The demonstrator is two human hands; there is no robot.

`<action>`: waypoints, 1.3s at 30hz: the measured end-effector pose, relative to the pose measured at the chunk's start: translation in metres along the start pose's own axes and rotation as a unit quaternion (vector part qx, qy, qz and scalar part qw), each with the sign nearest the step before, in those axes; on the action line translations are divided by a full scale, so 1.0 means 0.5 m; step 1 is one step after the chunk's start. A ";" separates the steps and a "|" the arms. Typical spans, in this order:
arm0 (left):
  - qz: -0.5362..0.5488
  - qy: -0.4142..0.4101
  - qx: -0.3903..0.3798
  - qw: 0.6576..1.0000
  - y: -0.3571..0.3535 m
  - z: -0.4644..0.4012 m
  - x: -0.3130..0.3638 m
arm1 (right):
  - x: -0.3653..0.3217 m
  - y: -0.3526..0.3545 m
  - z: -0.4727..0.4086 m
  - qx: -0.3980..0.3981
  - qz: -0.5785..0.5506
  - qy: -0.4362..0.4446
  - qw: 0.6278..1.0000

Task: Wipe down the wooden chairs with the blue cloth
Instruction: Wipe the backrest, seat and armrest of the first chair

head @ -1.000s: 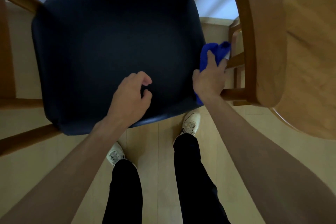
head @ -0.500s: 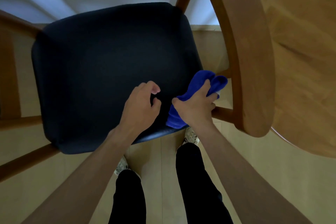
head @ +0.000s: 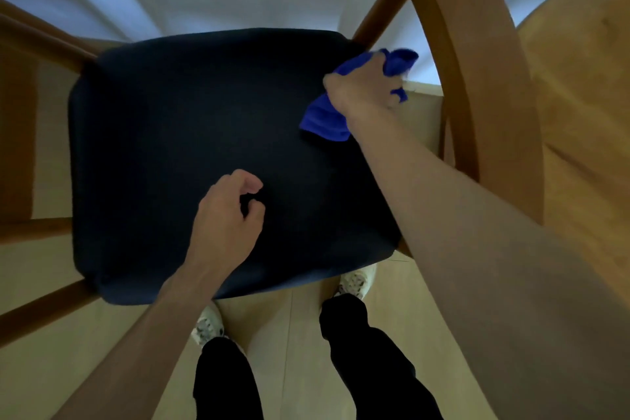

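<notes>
A wooden chair with a dark padded seat (head: 191, 147) stands right below me. Its curved wooden backrest (head: 484, 78) arcs along the right side. My right hand (head: 364, 89) grips the bunched blue cloth (head: 327, 123) at the seat's far right corner, close to a back spindle (head: 381, 10). My left hand (head: 228, 218) hovers over the front middle of the seat, fingers loosely curled, holding nothing.
A round wooden table top (head: 586, 112) lies to the right behind the backrest. Wooden rails of the chair frame (head: 37, 310) run along the left. My legs and pale shoes (head: 354, 280) stand on the light wood floor at the seat's front edge.
My right hand has carried the blue cloth from the seat's front right edge up to the far right corner. The left hand has stayed over the seat's front.
</notes>
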State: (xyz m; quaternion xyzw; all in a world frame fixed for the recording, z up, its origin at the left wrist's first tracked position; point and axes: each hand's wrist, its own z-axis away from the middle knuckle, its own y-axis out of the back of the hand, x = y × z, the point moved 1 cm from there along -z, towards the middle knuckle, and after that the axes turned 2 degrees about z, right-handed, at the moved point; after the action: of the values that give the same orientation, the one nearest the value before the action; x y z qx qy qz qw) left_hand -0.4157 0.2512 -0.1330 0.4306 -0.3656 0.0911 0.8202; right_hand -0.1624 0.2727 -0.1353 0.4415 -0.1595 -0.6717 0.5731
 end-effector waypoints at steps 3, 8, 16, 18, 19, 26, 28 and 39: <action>0.002 -0.004 0.006 1.000 0.011 0.014 -0.009 | 0.019 0.007 0.002 0.005 0.080 0.106 0.991; 0.020 -0.014 -0.006 1.000 0.014 0.025 -0.007 | 0.161 0.003 0.107 -0.022 0.114 0.150 0.982; 0.043 -0.033 -0.009 0.999 0.040 0.041 -0.012 | 0.292 -0.134 0.382 -0.003 0.069 0.025 0.997; 0.048 -0.027 -0.001 0.998 0.057 0.060 -0.031 | 0.277 -0.169 0.422 -0.005 0.073 0.045 0.996; 0.048 -0.023 0.002 0.999 0.067 0.070 -0.043 | 0.267 -0.185 0.437 -0.021 0.071 0.073 0.995; 0.088 0.027 0.035 0.995 0.206 0.134 -0.097 | 0.116 -0.152 0.493 -0.169 -0.106 0.272 0.941; 0.205 0.075 0.024 0.976 0.264 0.144 -0.078 | 0.040 -0.118 0.530 -0.184 -0.147 0.316 0.919; 0.323 0.079 0.169 0.928 0.538 0.215 -0.046 | -0.204 -0.133 0.725 -0.288 -0.085 0.422 0.855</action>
State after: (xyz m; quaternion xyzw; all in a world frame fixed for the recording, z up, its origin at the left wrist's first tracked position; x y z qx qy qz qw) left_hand -0.6130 0.3369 0.0624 0.4133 -0.3976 0.4453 0.6876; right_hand -0.4904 0.2795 0.0613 0.5092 0.3365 -0.4831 0.6278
